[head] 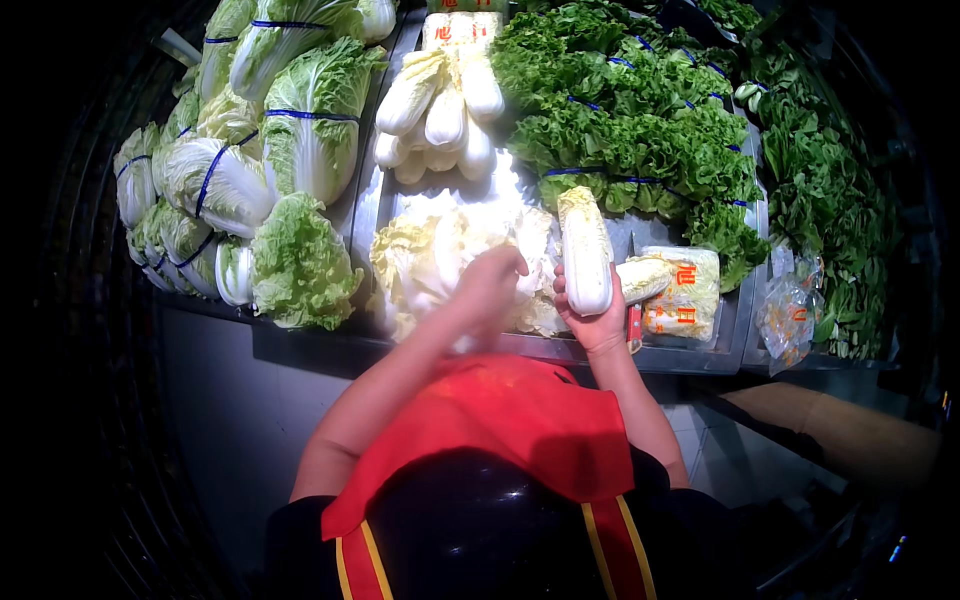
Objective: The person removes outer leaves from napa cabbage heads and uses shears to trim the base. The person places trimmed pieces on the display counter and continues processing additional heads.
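Note:
In my right hand [596,319] stands a small peeled napa cabbage [586,255], white base down, yellowish tip up. My left hand [491,281], blurred, hovers above a pile of loose cabbage leaves [420,259]; its fingers look curled, and whether they hold anything is unclear. Just right of my right hand, another small cabbage [646,276] lies against a plastic-wrapped pack of cabbages [694,296]. A red-handled tool [634,324], perhaps a knife, rests beside that pack. Beyond the leaves, several peeled cabbages [446,116] are stacked.
Large napa cabbages [311,127] with blue bands fill the left side. Banded leafy lettuce [637,127] covers the back right, with darker greens [817,172] farther right. Crumpled plastic bags [787,307] lie near the right front. The metal display edge [540,346] runs before me.

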Demonstrator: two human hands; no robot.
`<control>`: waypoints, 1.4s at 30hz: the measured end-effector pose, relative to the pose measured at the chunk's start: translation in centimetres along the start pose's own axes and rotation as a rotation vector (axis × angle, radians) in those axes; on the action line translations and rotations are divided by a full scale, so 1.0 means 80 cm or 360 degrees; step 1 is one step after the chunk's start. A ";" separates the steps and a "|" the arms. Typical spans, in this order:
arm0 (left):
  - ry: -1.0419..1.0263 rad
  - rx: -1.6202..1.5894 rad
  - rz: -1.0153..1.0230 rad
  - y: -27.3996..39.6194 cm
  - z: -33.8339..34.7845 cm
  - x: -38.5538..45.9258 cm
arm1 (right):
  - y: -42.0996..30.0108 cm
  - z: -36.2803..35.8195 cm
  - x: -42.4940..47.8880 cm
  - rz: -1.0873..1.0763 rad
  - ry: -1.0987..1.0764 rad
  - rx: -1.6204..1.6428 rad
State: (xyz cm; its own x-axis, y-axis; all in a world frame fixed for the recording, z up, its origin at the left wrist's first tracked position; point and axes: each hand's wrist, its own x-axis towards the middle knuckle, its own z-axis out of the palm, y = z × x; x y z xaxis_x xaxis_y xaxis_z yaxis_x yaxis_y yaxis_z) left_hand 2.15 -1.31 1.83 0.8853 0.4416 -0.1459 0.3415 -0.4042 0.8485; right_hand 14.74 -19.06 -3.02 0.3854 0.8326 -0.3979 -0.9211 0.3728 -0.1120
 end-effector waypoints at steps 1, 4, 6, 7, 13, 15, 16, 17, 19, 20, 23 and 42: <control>0.0030 -0.0087 0.0060 0.006 0.003 -0.001 | 0.001 -0.001 0.000 0.0023 -0.0033 0.0018; 0.0019 -0.0341 0.0206 0.026 0.017 -0.004 | 0.004 -0.004 0.003 -0.0014 -0.0019 -0.0014; -0.0121 -0.0498 0.0259 0.031 0.028 -0.007 | 0.008 -0.001 0.005 -0.0069 0.0049 -0.0068; -0.0205 -0.0489 0.0192 0.031 0.031 -0.009 | 0.011 0.008 0.003 -0.0093 0.0092 -0.0096; -0.0406 -0.0711 -0.0118 0.019 0.049 -0.006 | 0.009 0.002 0.004 -0.0078 -0.0108 -0.0047; -0.0460 -0.0753 -0.0170 0.012 0.052 -0.006 | 0.009 0.001 0.004 -0.0080 -0.0123 -0.0011; -0.0486 -0.0773 -0.0195 0.008 0.053 -0.006 | 0.007 -0.002 0.001 -0.0061 -0.0169 -0.0020; -0.0451 -0.0709 -0.0189 0.004 0.053 -0.007 | 0.007 -0.003 0.001 -0.0080 -0.0144 -0.0047; -0.0388 -0.0584 -0.0179 -0.001 0.051 -0.009 | 0.009 0.000 0.004 -0.0154 -0.0020 -0.0117; -0.0261 -0.0608 -0.0156 -0.002 0.051 -0.008 | 0.010 0.002 0.006 -0.0209 0.0078 -0.0161; 0.0007 -0.0763 -0.0148 0.008 0.044 -0.005 | 0.010 0.006 0.005 -0.0264 0.0042 -0.0256; -0.0473 -0.0859 -0.0661 -0.015 0.050 -0.015 | 0.012 0.020 0.007 -0.0410 0.0089 -0.0434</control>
State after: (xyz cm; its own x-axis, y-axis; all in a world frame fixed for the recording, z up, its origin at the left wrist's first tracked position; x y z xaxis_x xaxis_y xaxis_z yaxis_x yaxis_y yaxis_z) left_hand 1.97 -4.55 -1.05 0.7912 0.2058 -0.5759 0.5322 0.2323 0.8141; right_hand 14.20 -17.57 -1.90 0.6095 0.6995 -0.3731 -0.7781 0.4379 -0.4503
